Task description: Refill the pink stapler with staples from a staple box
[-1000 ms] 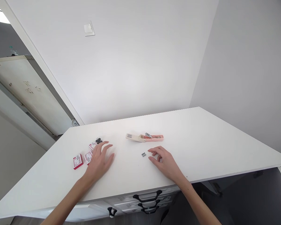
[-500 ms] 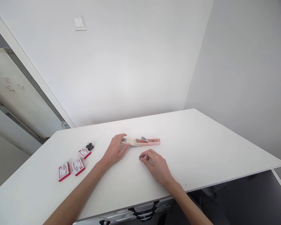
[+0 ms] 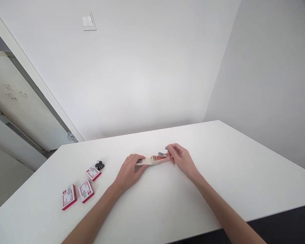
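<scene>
A stapler [image 3: 154, 160], cream at one end and pink at the other, lies opened out flat on the white table. My left hand [image 3: 129, 172] grips its cream end between thumb and fingers. My right hand [image 3: 181, 158] is at the pink end and pinches a small grey strip of staples [image 3: 167, 148] upright between thumb and fingertips. Just left of those fingertips, a metal piece [image 3: 162, 154] of the stapler sticks up at a slant. The right fingers cover the far end of the pink part.
Three red-and-white boxes [image 3: 85, 191] stand on the left of the white table [image 3: 193, 196]. Beside the farthest box lies a small black staple remover [image 3: 100, 165]. A wall with a light switch [image 3: 88, 21] rises behind the table.
My right hand has moved from in front of the stapler up and right to its pink end, carrying the staples. My left hand stays on the cream end. The view has shifted slightly.
</scene>
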